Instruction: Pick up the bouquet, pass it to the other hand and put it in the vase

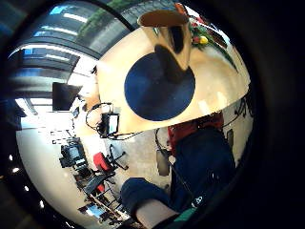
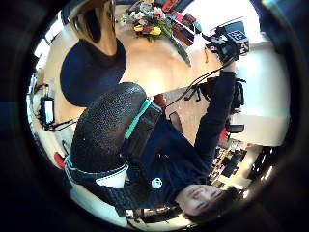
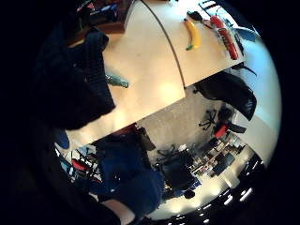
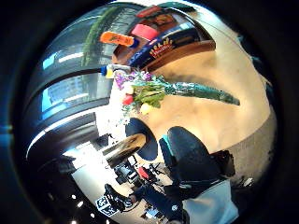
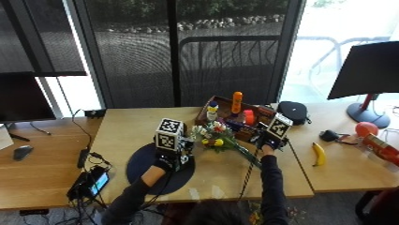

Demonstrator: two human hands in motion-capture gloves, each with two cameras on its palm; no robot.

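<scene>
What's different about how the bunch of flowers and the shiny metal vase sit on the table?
The shiny flared metal vase stands upright, while the mixed-flower bouquet with green wrapped stems lies on its side. The vase rests on a dark round mat; the bouquet lies on the bare light wooden table. The vase is one plain gleaming surface; the bouquet is many-coloured, with yellow and white blooms. Both are on the same table, and the bouquet is not yet in the vase.

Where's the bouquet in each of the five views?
Outside: bouquet lies on the table between the hands.
Left thumb side: lies on the table past the vase.
Left little finger side: only blooms show behind the vase.
Right thumb side: lies on the table, beside the tray.
Right little finger side: only its wrapped stems.
Shared landmark: the round dark mat.
</scene>
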